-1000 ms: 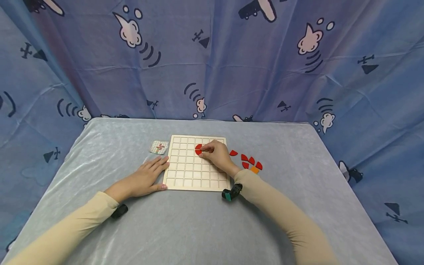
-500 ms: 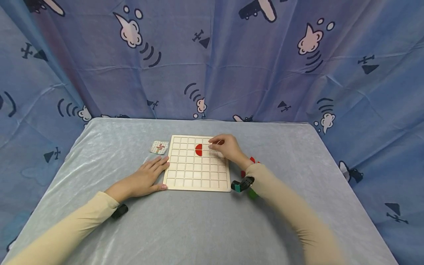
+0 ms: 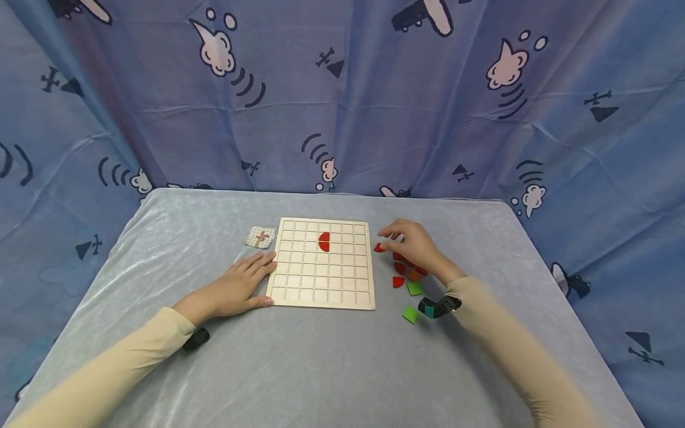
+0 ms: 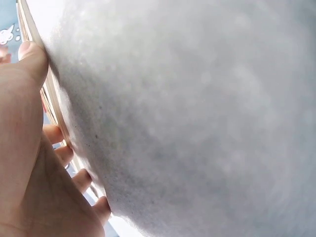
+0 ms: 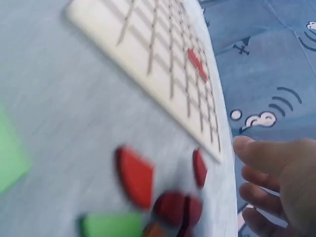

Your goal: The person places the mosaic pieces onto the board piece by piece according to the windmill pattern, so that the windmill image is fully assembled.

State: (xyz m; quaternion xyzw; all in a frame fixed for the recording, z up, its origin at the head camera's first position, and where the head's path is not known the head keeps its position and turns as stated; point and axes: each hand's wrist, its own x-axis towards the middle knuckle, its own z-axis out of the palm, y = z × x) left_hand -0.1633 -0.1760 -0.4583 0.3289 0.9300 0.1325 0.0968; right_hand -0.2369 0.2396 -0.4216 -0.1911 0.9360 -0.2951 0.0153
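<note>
My left hand (image 3: 233,290) rests flat on the cloth, its fingertips and thumb touching the left edge of the pale wooden grid board (image 3: 321,280). Two red quarter-circle pieces (image 3: 324,242) sit on the board's upper part, forming a half disc. My right hand (image 3: 418,245) hovers off the board's right side with nothing visible in its grasp, thumb and fingers apart. Just below its fingertips lies a red quarter-circle piece (image 3: 378,248). More red pieces (image 5: 136,175) lie under and near that hand, some partly hidden by it.
A small patterned card (image 3: 260,236) lies left of the board. Two green square pieces (image 3: 410,314) and an orange piece (image 3: 414,274) lie to the right, near the red ones. Grey cloth (image 3: 299,368) covers the table; a blue printed curtain (image 3: 289,119) hangs behind.
My right hand has let go of the red piece on the board and moved right, over the loose pieces. My left hand stays at the board's edge. The head view has shifted slightly.
</note>
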